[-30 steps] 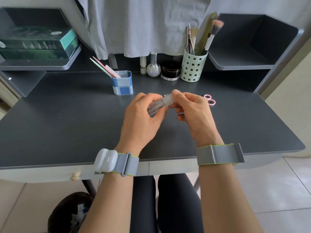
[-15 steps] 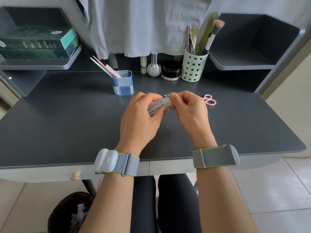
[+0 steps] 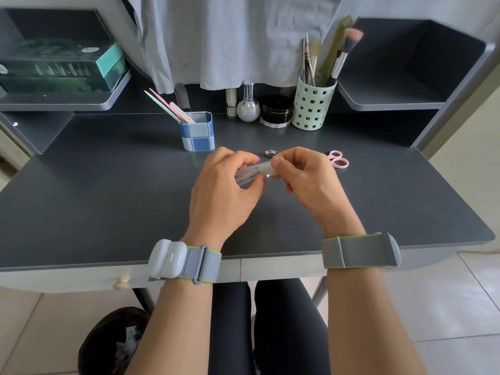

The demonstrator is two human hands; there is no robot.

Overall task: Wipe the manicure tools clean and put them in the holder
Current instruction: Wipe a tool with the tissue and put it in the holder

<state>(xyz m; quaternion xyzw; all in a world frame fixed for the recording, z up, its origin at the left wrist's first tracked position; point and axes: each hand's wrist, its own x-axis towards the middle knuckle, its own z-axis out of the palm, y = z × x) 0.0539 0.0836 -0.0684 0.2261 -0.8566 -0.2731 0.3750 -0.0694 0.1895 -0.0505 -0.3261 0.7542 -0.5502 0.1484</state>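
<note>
At the 10 o'clock corner of the scene, a dark green rectangular carton (image 3: 58,69) lies on the left grey shelf (image 3: 65,105). Below it, the dark grey matte desk top (image 3: 108,190) spans the view. At 11 o'clock from the hands stands the blue-and-white chequered square holder (image 3: 197,131); slim pink and pale green nail files (image 3: 170,106) lean out of it toward 10 o'clock.

Above the desk centre, the left hand (image 3: 223,193) holds a small translucent white plastic packet with printed text (image 3: 250,174), thumb and fingers curled round its lower left end. The right hand (image 3: 305,180) pinches the packet's upper right end between thumb and forefinger; the remaining fingers are curled in. The packet is tilted, rising toward 2 o'clock, and is clear of the desk.

At 12 o'clock from the hands, just beyond the right fingertips, a small silver metal nail clipper (image 3: 271,152) lies on the desk. At 3 o'clock from it lie pink-handled small scissors (image 3: 338,159), partly hidden by the right hand.

Along the rear edge stand a pearl round-bodied bottle (image 3: 248,106), a black round jar (image 3: 276,111) and a pale green perforated cylindrical cup (image 3: 310,105) containing make-up brushes (image 3: 343,54).
</note>
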